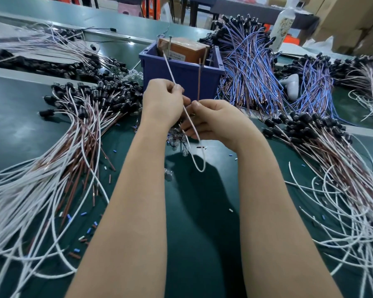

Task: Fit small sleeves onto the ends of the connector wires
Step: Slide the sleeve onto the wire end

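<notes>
Head — both hands point(163, 102) point(212, 119) pinch connector wires point(187, 112)

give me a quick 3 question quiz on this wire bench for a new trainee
1. True or false: the left hand pinches a white wire while the right hand holds a brown wire upright.
2. What sits inside the blue bin? A) a brown box B) a mug C) scissors
3. Fill in: the wire heap just right of the bin is brown and ____.

Key: 1 true; 2 A; 3 blue
</notes>
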Motion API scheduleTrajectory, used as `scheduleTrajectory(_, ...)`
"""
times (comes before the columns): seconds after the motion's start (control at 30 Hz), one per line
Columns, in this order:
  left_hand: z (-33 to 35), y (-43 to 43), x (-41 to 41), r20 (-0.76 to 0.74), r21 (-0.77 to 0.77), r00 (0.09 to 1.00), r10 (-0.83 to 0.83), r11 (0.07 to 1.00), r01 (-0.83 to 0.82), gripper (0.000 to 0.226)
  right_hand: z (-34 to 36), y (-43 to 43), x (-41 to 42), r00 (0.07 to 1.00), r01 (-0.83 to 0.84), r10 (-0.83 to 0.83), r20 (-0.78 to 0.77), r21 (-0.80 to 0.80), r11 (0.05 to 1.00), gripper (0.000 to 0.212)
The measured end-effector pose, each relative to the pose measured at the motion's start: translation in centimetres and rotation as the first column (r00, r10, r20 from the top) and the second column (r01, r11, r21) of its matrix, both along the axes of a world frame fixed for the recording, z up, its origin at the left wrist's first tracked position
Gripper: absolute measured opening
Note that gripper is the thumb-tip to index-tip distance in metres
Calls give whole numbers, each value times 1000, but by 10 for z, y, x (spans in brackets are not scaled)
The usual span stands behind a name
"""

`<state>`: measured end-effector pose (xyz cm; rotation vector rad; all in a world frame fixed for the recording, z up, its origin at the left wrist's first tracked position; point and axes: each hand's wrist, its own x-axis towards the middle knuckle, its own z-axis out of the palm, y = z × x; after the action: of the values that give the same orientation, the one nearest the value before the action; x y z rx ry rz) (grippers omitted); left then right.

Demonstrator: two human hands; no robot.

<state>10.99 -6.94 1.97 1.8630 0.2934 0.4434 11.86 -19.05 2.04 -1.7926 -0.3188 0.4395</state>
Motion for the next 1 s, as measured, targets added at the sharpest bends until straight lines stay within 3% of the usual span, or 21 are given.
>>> scheduleTrajectory(0.17, 3, 1, 2, -8, -72, 998, 67, 995, -68, 25, -2, 3, 7, 982, 189, -190, 12, 90, 978, 28)
scheduleTrajectory(0.37, 0, 0, 2, -15, -50, 998, 56, 997, -57, 26, -5, 10, 6, 964, 248, -258, 65, 131, 960, 20)
scheduleTrajectory(0.47, 0, 1, 1, 38, -122, 996, 81, 990, -76, 14, -4, 7, 6, 946, 299, -313, 81, 145, 943, 8)
scheduleTrajectory(0.57, 0, 2, 0, 83, -173, 991, 101, 981, -85, 18, -4, 5, 7, 928, 337, -354, 117, 144, 931, 4)
scheduleTrajectory(0.77, -1, 5, 3, 134, -231, 980, 144, 967, -110, 12, -9, -2, 12, 888, 401, -388, 247, -3, 916, 9)
scheduleTrajectory(0.9, -4, 7, 3, 121, -238, 983, 138, 965, -106, 12, -12, -10, 14, 907, 395, -363, 215, -128, 910, 13)
scheduleTrajectory(1.0, -4, 7, 3, 121, -251, 983, 137, 962, -104, 14, -13, -9, 14, 905, 396, -361, 223, -134, 909, 17)
